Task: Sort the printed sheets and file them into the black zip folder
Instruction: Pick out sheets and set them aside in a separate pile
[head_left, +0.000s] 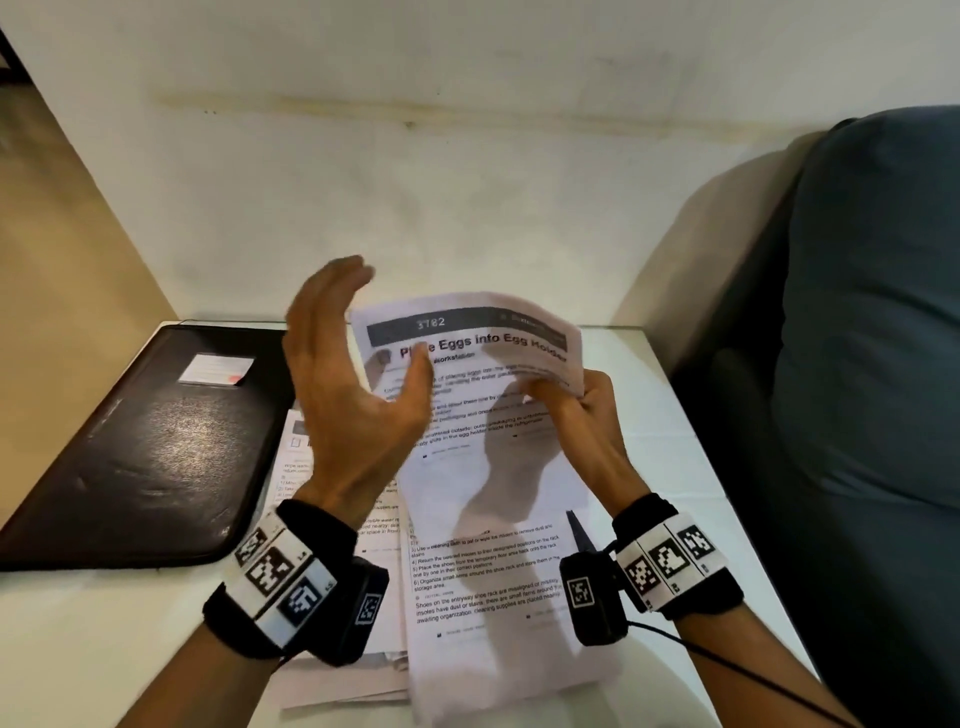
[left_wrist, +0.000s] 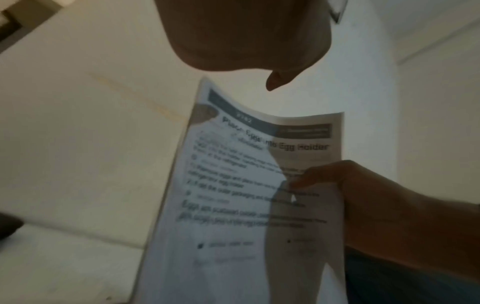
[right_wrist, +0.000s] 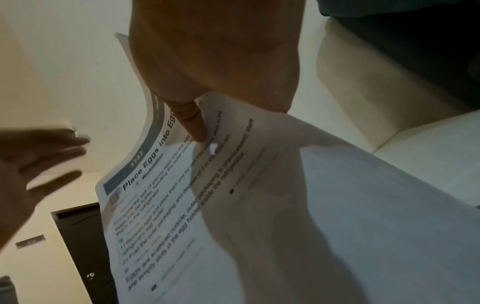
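Note:
My right hand (head_left: 566, 400) pinches the right edge of a printed sheet (head_left: 488, 441) headed "Place Eggs into Egg Holder" and holds it lifted and curled above the table; the pinch shows in the right wrist view (right_wrist: 200, 131) and the sheet in the left wrist view (left_wrist: 259, 185). My left hand (head_left: 353, 364) hovers with relaxed fingers just left of the sheet's top, holding nothing. Under the raised sheet lie more printed sheets (head_left: 467, 577) in a loose pile. The black zip folder (head_left: 150, 452) lies closed on the table's left side.
The white table (head_left: 675, 415) stands against a pale wall. A dark blue-grey cushion (head_left: 872, 364) fills the right side. A small white label (head_left: 215, 369) sits on the folder's cover. A black cable runs from my right wristband.

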